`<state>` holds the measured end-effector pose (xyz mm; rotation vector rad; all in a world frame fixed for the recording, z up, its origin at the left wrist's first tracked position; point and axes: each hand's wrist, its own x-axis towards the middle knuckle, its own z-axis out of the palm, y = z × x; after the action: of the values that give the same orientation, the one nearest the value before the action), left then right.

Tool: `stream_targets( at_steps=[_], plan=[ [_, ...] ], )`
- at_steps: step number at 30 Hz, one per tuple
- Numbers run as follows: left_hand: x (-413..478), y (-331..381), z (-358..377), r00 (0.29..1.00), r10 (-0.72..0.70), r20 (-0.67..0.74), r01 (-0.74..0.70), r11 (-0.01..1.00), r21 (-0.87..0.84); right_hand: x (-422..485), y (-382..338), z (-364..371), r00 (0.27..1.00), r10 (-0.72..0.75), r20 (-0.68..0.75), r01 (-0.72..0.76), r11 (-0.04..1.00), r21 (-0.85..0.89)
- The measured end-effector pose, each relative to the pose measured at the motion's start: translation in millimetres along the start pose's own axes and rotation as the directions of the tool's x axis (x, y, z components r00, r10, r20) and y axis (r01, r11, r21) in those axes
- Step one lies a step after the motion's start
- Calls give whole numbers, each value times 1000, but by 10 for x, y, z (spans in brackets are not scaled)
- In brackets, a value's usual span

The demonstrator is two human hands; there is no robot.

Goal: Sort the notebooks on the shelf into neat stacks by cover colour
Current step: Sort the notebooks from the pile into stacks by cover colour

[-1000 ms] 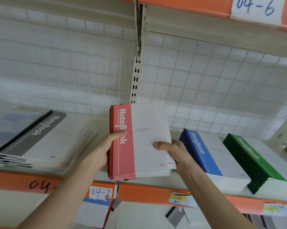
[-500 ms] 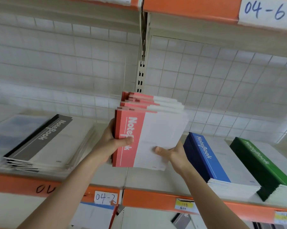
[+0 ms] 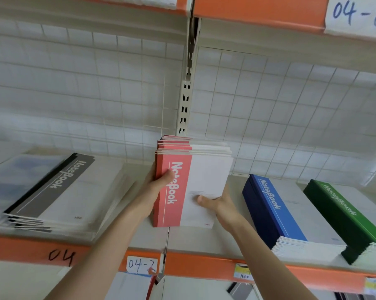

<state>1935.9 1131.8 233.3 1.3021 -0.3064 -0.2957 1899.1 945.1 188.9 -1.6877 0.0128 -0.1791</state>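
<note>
Both hands hold a stack of red notebooks [image 3: 178, 191] on end in the middle of the shelf [image 3: 204, 241], covers facing the camera and leaning slightly back. The left hand [image 3: 159, 185] has its grip closed on the spine side, thumb across the red band and fingers behind. The right hand [image 3: 220, 204] pinches the lower right corner, thumb on the white part of the cover and fingers hidden behind. The stack's lower edge sits at the shelf board, just over the seam between two boards, though whether it rests there cannot be told. Its top edges are uneven, with the rear books stepped up and back. To the left, a loose, fanned stack of grey notebooks [image 3: 53, 191] lies flat with its corners splayed; bare shelf separates it from the red stack. To the right, blue notebooks [image 3: 275, 211] lie flat in a squared stack, with a strip of bare shelf between them and the right hand, and green notebooks [image 3: 342, 217] lie just beside the blue. Behind the red stack stand a slotted post [image 3: 186, 98] and a wire grid [image 3: 96, 94]. A label [image 3: 141, 264] reading 04-2 hangs on the orange front edge.
</note>
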Motion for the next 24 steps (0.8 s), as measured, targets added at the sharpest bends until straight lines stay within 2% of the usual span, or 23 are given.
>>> stream_targets(
  at_steps=[4,6,9,12,13,15,16,17,19,20,22,24],
  plan=[
    [64,175,-59,997,70,29,-72,992,107,49,60,-40,1000,11,-20,-12,999,-48],
    [87,321,7,988,154,10,-154,985,76,52,115,-37,999,19,-33,-19,1000,-24],
    [154,467,105,979,204,-27,-202,978,55,50,186,-38,999,31,-14,-31,999,-13],
    [129,544,129,983,181,29,-184,966,181,67,213,-59,999,41,9,-40,999,-27],
    [144,554,94,981,186,53,-193,941,279,74,211,-64,999,41,15,-41,999,-29],
    [137,617,4,969,212,126,-247,840,483,83,199,-70,999,37,15,-37,999,-31],
    [141,696,-2,962,233,142,-270,737,620,92,195,-77,999,32,13,-31,999,-32],
    [166,756,-8,947,261,187,-307,568,763,99,197,-87,1000,27,12,-27,999,-35],
    [212,867,29,917,231,325,-381,268,885,100,208,-107,999,27,16,-27,999,-40],
    [210,904,27,910,162,381,-409,212,887,94,213,-112,999,30,21,-30,999,-39],
    [160,961,11,912,29,410,-408,178,895,84,217,-115,999,35,33,-33,999,-38],
    [103,1027,12,915,-24,402,-399,85,913,76,209,-102,998,40,39,-39,999,-32]
  ],
)
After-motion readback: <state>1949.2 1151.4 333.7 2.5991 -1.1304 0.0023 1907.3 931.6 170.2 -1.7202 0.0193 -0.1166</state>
